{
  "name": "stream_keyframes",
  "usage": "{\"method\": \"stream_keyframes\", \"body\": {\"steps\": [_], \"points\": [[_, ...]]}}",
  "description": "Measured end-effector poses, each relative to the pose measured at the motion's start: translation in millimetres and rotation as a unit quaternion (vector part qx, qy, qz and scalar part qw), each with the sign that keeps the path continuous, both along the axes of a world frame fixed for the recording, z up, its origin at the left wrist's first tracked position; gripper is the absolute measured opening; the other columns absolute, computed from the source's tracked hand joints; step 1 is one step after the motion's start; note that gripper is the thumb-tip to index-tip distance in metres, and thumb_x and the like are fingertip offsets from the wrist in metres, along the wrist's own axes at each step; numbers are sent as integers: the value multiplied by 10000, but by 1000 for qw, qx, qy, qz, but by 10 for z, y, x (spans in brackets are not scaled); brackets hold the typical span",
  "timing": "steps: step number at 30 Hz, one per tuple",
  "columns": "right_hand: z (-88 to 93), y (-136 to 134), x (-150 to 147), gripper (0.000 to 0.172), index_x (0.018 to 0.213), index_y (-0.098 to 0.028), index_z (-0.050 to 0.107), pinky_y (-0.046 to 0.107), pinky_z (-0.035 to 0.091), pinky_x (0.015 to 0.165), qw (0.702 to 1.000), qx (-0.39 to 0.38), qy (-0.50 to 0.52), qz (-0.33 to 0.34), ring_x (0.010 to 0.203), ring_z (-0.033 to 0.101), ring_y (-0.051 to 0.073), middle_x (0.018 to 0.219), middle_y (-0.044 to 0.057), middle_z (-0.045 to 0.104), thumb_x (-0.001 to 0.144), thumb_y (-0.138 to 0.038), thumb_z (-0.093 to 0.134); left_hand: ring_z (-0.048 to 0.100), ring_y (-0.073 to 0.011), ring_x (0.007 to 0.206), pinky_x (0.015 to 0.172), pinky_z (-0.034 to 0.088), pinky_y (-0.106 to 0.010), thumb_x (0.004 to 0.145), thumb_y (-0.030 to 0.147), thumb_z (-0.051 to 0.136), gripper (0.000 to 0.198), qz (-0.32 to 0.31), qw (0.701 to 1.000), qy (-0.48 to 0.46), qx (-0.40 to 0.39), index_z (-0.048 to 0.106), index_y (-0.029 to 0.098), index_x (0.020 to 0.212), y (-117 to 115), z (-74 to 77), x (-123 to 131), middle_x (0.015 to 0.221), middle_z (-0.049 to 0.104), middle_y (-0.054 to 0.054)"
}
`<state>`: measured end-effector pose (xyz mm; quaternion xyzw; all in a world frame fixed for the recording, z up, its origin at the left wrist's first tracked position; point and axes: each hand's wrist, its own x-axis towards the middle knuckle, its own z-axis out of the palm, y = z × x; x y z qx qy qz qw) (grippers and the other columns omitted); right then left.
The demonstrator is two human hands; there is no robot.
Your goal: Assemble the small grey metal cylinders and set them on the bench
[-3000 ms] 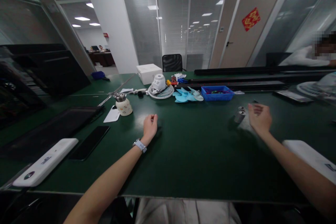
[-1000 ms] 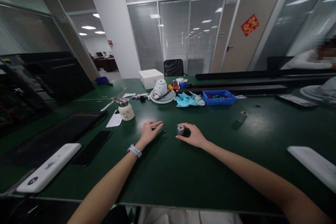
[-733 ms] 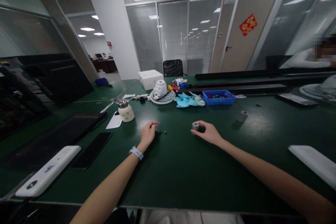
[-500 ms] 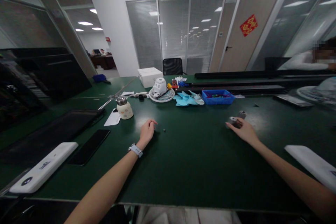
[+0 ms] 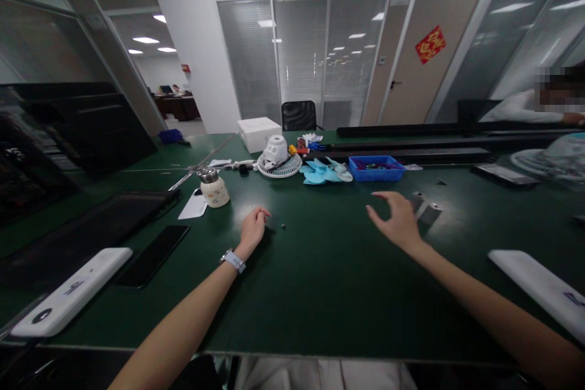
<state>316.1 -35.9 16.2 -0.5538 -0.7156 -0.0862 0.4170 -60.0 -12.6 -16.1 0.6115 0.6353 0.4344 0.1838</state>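
My left hand [image 5: 253, 226] rests on the green table [image 5: 320, 280] with its fingers curled in and nothing visible in them; a watch sits on that wrist. A tiny dark screw [image 5: 283, 226] lies just right of it. My right hand [image 5: 397, 219] hovers open above the table, fingers spread, holding nothing. Right behind it two small grey metal cylinders [image 5: 429, 212] lie side by side on the table.
At the back stand a white fan grille with motor [image 5: 278, 159], light blue fan blades [image 5: 323, 172], a blue tray [image 5: 375, 167], a white box [image 5: 258, 132] and a small bottle [image 5: 212, 187]. A black phone [image 5: 153, 247] and white devices [image 5: 68, 292] lie left; another person sits far right.
My right hand carried a grey cylinder from the table's middle to the right, set it beside the other cylinder and let go. It is now open and drawing back leftward. My left hand stayed put.
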Motion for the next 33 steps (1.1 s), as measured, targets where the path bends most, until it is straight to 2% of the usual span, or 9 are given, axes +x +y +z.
{"method": "stream_keyframes", "body": {"steps": [3,5,9,13,18,20,23,27,33], "points": [[-45,116,-760,384,1086,-230,647,286,463,689,962,-189,13,195,737,603,151,878,38,662,837,-498,528,557,-156,656,602,389,-248,795,240,333,288,2,1000,2,1,616,192,767,-3,4,0,669,584,-4],[-126,250,-1196,426,1105,-242,665,242,431,596,923,-280,26,264,641,586,120,796,10,666,796,-523,585,563,-155,658,608,395,-248,794,241,334,292,1,1000,4,1,620,191,763,-3,8,-1,661,586,-2],[-284,473,-1760,450,1036,-286,719,222,368,560,919,-293,-3,265,617,564,105,718,-20,650,693,-573,677,568,-155,648,621,407,-254,797,250,338,305,-12,1000,11,6,635,186,769,4,8,-7,657,596,-4],[-351,475,-1863,335,913,-306,757,233,355,569,938,-248,-23,240,626,537,109,710,-7,629,731,-567,651,571,-155,652,625,412,-256,801,251,340,307,-22,1000,9,2,638,184,776,8,2,-10,665,598,-6],[-240,310,-1161,324,954,-286,744,250,405,598,952,-210,35,218,676,552,127,809,24,642,802,-527,591,572,-156,653,617,407,-254,806,253,333,323,-22,1000,16,-6,649,185,785,6,-1,-5,672,603,-8],[-139,251,-651,347,972,-266,738,267,420,623,973,-163,57,151,696,559,143,830,37,648,821,-524,561,573,-157,656,613,404,-252,802,252,338,322,-21,1000,16,-12,652,186,785,10,-6,-2,672,603,-7],[26,181,148,358,985,-223,736,274,410,636,994,-82,65,-24,698,556,154,829,54,654,826,-488,555,575,-158,656,610,400,-253,794,250,350,309,-19,1000,16,-18,654,191,782,17,-10,4,670,605,-4],[157,100,924,359,1010,-216,736,277,351,575,959,-87,66,-260,664,537,165,840,78,667,813,-466,570,574,-158,660,608,393,-252,795,248,346,315,-16,1000,16,-20,656,190,780,9,4,9,675,609,-5],[216,51,1276,389,1052,-248,734,311,312,550,896,-243,55,-368,641,523,200,945,140,679,773,-490,610,572,-157,661,611,398,-249,793,255,352,309,-16,999,9,-27,654,188,783,-4,14,13,681,609,-7]]}}
